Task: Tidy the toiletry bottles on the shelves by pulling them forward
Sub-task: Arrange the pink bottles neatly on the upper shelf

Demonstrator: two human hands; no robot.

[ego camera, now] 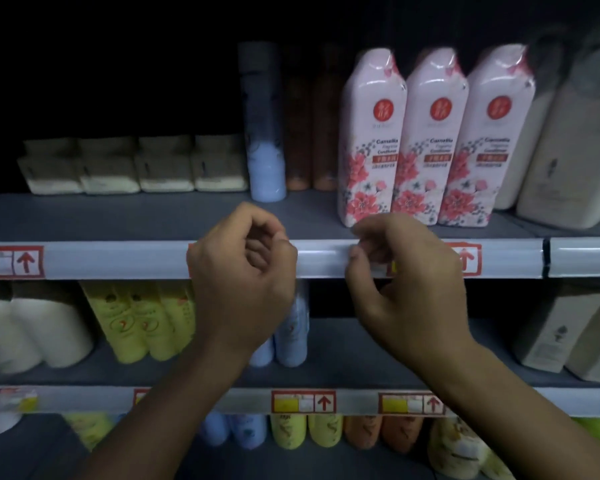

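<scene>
On upper shelf [153, 216], right of centre: 3 pink floral bottles [433, 140], upright, side by side, touching, near the front edge. Label reads "Camellia … Conditioner", red round logo above; smaller print not legible. Judged rigid plastic, full, moderately heavy, glossy shrink film so likely slippery; best taken round the mid-body w/ thumb opposite fingers, or slid along by the base.
Further back, same shelf: blue bottle [265, 133], dark cap, tall and slim, prob. tips easily; take low. 2 brown bottles [312, 133] behind it, dim. Row of squat pale jars [132, 166] at left, set back.
Price rail [326, 259]: red-framed tags w/ up arrows; text unreadable.
Left hand [239, 271] & right hand [406, 282]: both in front of the rail, fingers loosely curled, holding nothing.
</scene>
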